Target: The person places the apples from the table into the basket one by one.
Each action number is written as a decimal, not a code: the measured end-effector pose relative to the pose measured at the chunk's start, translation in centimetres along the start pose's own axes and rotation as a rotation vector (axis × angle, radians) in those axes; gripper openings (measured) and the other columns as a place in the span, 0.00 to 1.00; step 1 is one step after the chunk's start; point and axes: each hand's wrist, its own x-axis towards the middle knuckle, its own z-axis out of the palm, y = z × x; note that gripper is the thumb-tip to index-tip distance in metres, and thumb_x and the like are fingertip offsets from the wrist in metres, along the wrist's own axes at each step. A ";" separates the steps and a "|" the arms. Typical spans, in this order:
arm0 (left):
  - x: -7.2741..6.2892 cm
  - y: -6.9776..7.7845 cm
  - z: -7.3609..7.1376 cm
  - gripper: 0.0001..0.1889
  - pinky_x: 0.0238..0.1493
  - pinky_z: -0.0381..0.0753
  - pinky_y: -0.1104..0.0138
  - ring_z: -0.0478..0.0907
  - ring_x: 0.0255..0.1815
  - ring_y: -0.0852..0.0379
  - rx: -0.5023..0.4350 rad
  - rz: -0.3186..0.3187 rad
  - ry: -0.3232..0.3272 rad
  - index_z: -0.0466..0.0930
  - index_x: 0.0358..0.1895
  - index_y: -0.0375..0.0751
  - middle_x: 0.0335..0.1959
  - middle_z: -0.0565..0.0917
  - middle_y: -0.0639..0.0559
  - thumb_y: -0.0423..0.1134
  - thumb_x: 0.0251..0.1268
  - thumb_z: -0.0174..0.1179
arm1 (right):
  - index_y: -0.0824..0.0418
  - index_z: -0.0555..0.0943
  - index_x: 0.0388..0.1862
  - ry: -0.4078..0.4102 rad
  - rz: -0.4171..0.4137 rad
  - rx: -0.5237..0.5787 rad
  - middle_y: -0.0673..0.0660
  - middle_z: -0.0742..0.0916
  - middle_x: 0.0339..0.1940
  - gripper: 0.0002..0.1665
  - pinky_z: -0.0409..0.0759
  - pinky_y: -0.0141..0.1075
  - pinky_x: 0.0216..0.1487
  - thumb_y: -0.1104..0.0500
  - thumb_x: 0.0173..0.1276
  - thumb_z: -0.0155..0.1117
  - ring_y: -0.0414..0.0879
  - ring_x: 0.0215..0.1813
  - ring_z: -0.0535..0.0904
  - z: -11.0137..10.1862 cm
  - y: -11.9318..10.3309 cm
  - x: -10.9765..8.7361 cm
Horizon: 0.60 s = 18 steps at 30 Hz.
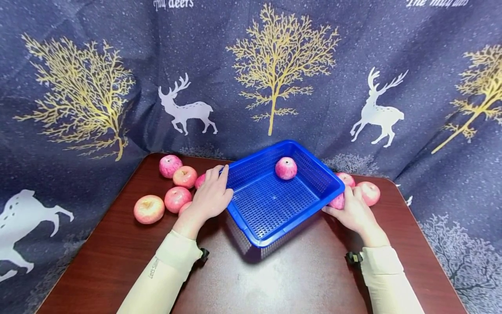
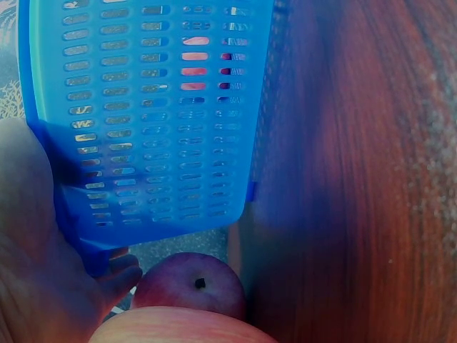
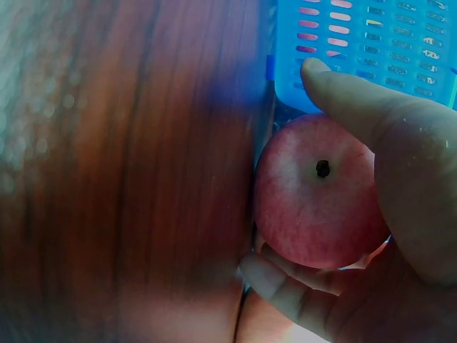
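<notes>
A blue plastic basket [image 1: 270, 205] with slotted walls stands turned at an angle on the table, one red apple [image 1: 286, 168] inside near its back corner. At the basket's left corner my left hand [image 1: 211, 192] holds the rim, fingers over its edge. To the right, my right hand [image 1: 356, 213] grips another red apple [image 3: 318, 196] just outside the basket. In the right wrist view the thumb lies across its top side, close against the basket wall, and the fingers curl under the other side. The hand partly hides this apple in the head view.
Several apples [image 1: 178, 199] lie on the table left of the basket, some partly behind my left hand. Two more sit at the right, one apple [image 1: 369, 193] beside my right hand. A dark cloth [image 1: 313, 109] with deer and trees hangs behind the brown table [image 1: 298, 279].
</notes>
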 end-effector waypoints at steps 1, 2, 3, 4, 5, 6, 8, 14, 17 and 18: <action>0.0 0.0 0.0 0.41 0.79 0.69 0.41 0.60 0.83 0.32 0.000 0.000 0.000 0.59 0.86 0.26 0.84 0.63 0.30 0.41 0.74 0.55 | 0.73 0.67 0.78 -0.001 0.004 -0.001 0.83 0.76 0.60 0.59 0.76 0.74 0.61 0.44 0.62 0.88 0.78 0.62 0.73 0.0 0.0 0.0; 0.0 0.0 0.0 0.41 0.79 0.69 0.41 0.60 0.83 0.32 0.000 0.000 -0.001 0.59 0.86 0.27 0.84 0.63 0.30 0.41 0.75 0.55 | 0.74 0.67 0.78 -0.002 0.008 -0.002 0.83 0.76 0.60 0.59 0.76 0.74 0.61 0.45 0.62 0.87 0.78 0.61 0.74 0.0 0.0 0.0; 0.0 0.0 0.0 0.41 0.79 0.69 0.41 0.60 0.83 0.32 0.001 0.000 -0.001 0.59 0.86 0.26 0.84 0.63 0.29 0.41 0.75 0.55 | 0.74 0.67 0.78 -0.003 0.012 -0.004 0.83 0.75 0.59 0.59 0.76 0.73 0.61 0.45 0.62 0.87 0.78 0.61 0.75 0.0 0.0 0.0; 0.0 0.0 -0.1 0.41 0.79 0.69 0.41 0.60 0.83 0.32 0.002 -0.001 -0.003 0.59 0.87 0.27 0.84 0.63 0.29 0.41 0.75 0.55 | 0.75 0.67 0.77 -0.004 0.015 -0.005 0.83 0.75 0.60 0.58 0.76 0.73 0.61 0.45 0.62 0.87 0.78 0.60 0.75 0.0 0.0 0.0; 0.0 0.1 -0.1 0.41 0.79 0.68 0.41 0.60 0.83 0.32 0.001 -0.004 -0.006 0.59 0.87 0.27 0.84 0.62 0.30 0.41 0.75 0.56 | 0.75 0.68 0.77 -0.004 0.017 -0.004 0.83 0.75 0.60 0.58 0.76 0.73 0.61 0.45 0.62 0.87 0.78 0.60 0.76 0.0 0.0 0.0; 0.0 0.1 -0.1 0.41 0.79 0.68 0.41 0.59 0.83 0.32 0.000 -0.006 -0.008 0.59 0.87 0.27 0.84 0.62 0.30 0.41 0.75 0.56 | 0.75 0.68 0.76 -0.006 0.018 -0.003 0.84 0.75 0.60 0.57 0.76 0.73 0.61 0.45 0.62 0.87 0.77 0.60 0.76 0.0 -0.1 0.0; 0.0 0.1 -0.1 0.41 0.79 0.68 0.41 0.59 0.83 0.32 0.001 -0.009 -0.010 0.59 0.87 0.27 0.84 0.62 0.30 0.41 0.75 0.56 | 0.76 0.68 0.76 -0.008 0.018 0.004 0.84 0.75 0.60 0.56 0.76 0.72 0.62 0.46 0.63 0.87 0.77 0.60 0.75 0.0 -0.2 0.0; -0.1 0.1 -0.1 0.41 0.79 0.69 0.40 0.59 0.83 0.32 0.004 -0.014 -0.010 0.58 0.87 0.27 0.85 0.62 0.30 0.42 0.75 0.56 | 0.76 0.68 0.74 -0.018 0.022 0.013 0.85 0.75 0.60 0.54 0.76 0.72 0.62 0.48 0.63 0.86 0.76 0.60 0.73 -0.1 -0.2 0.1; 0.0 0.1 -0.1 0.41 0.79 0.69 0.41 0.59 0.84 0.32 0.003 -0.014 -0.012 0.58 0.87 0.27 0.85 0.62 0.30 0.42 0.75 0.56 | 0.76 0.68 0.74 -0.022 0.025 0.007 0.84 0.76 0.59 0.54 0.76 0.71 0.61 0.47 0.63 0.86 0.76 0.60 0.74 -0.1 -0.2 0.1; 0.0 0.1 -0.1 0.41 0.79 0.69 0.41 0.59 0.84 0.32 0.003 -0.013 -0.012 0.58 0.87 0.27 0.85 0.62 0.30 0.42 0.75 0.56 | 0.76 0.68 0.74 -0.023 0.027 0.007 0.84 0.76 0.59 0.54 0.76 0.71 0.62 0.47 0.63 0.86 0.76 0.60 0.74 -0.2 -0.2 0.1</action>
